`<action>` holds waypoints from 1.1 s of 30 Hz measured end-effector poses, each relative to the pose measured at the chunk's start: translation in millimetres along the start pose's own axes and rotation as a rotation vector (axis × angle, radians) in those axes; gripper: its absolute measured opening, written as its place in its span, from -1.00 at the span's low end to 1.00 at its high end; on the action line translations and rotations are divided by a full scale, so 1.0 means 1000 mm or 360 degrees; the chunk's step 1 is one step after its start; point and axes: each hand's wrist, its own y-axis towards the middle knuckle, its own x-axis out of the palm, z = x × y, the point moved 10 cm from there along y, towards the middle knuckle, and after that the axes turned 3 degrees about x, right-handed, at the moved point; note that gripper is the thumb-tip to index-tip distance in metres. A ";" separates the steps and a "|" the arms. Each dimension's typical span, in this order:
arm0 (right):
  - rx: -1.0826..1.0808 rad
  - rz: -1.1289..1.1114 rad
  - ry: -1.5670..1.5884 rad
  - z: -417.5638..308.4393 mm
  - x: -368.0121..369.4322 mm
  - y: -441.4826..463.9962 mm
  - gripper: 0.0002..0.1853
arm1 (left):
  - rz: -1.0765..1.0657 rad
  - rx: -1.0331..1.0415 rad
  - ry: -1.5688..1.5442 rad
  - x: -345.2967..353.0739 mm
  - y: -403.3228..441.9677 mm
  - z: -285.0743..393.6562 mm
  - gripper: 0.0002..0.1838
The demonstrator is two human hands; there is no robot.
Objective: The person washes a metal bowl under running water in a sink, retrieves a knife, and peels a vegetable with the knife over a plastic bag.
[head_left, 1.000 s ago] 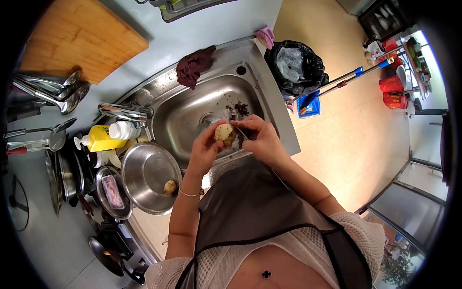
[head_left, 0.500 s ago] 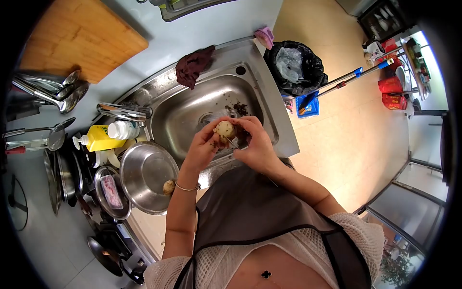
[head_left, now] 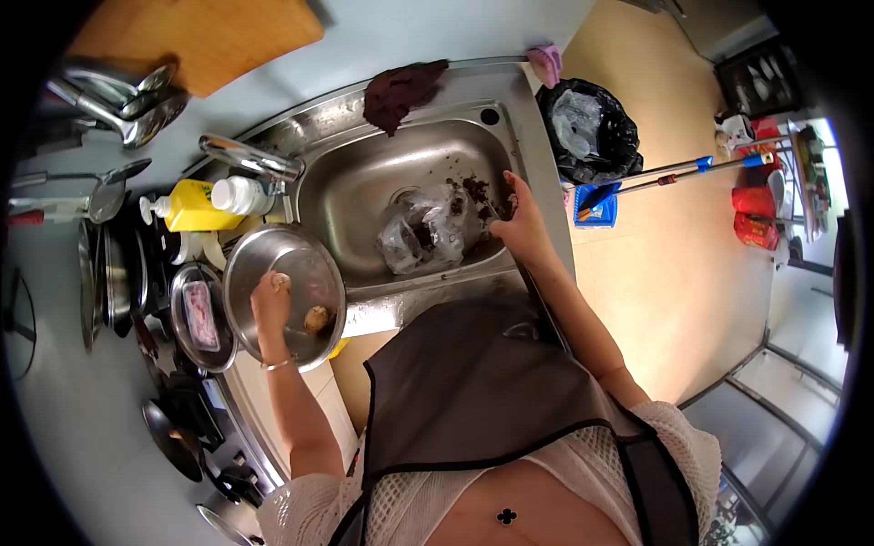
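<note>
My left hand (head_left: 270, 314) is over the steel bowl (head_left: 238, 264), its fingers closed on a pale round root vegetable (head_left: 282, 281), partly hidden by them. Another round root vegetable (head_left: 317, 319), pale brown, lies in the bowl close by. At the right side of the sink (head_left: 346, 196), my right hand (head_left: 522, 223) is closed on a thin tool (head_left: 494, 215), mostly hidden and too small to make out clearly. Below and left of that hand, a crumpled clear plastic bag (head_left: 423, 227) with dark contents rests in the basin. Dark scraps (head_left: 475, 189) are scattered beside it.
The faucet (head_left: 250, 156) reaches over the sink's left side, near a yellow pump bottle (head_left: 191, 206) and a white bottle (head_left: 241, 195). A dark cloth (head_left: 401, 96) hangs over the back rim. A lined trash bin (head_left: 592, 132) stands right of the counter.
My hands have moved apart. The left carried the root vegetable from over the sink to the bowl; the right shifted to the sink's right side. The plastic bag is now uncovered.
</note>
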 end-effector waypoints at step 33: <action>0.0289 -0.0403 -0.0073 -0.003 0.015 -0.032 -0.51 | -0.0773 0.0484 -0.0496 0.283 0.007 0.277 -0.67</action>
